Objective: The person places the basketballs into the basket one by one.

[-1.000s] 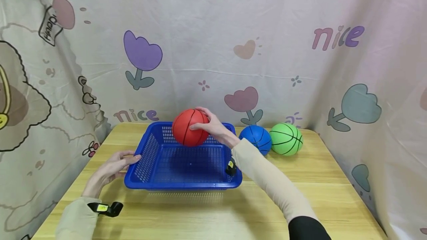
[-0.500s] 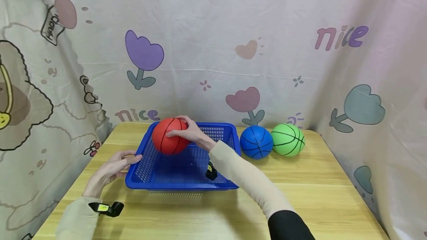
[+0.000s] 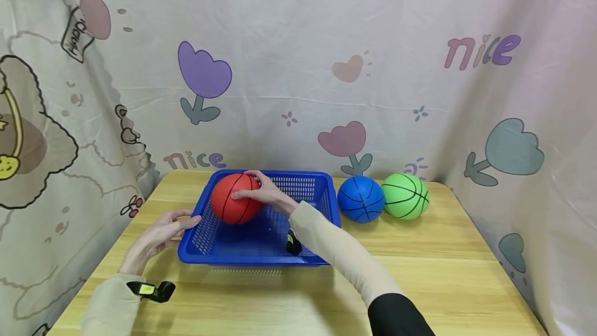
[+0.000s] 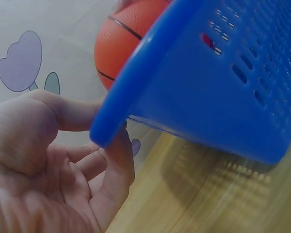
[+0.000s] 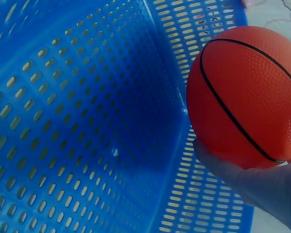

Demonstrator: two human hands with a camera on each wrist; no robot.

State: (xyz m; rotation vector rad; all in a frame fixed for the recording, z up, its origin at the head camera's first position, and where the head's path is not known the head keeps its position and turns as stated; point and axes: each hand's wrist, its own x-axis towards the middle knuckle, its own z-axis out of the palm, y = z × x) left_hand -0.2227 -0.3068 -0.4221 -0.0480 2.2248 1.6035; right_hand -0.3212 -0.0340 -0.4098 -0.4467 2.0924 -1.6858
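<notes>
A: Left hand [image 3: 160, 232] pinching the blue basket [image 3: 256, 260] by its left rim; right hand [image 3: 268, 191], well apart from it, gripping the red ball [image 3: 228, 204]!

B: And that ball has come left and down, now between the walls at the basket's left end. The lowering looks nearly done, I'd judge.

A: Touching the bottom? Can't be sure from here.

B: Room opens rightward across the basket floor. Past the right edge, just beside it, the blue ball [image 3: 361, 199], then the green ball [image 3: 406, 196], both on the table [image 3: 429, 279].
</notes>
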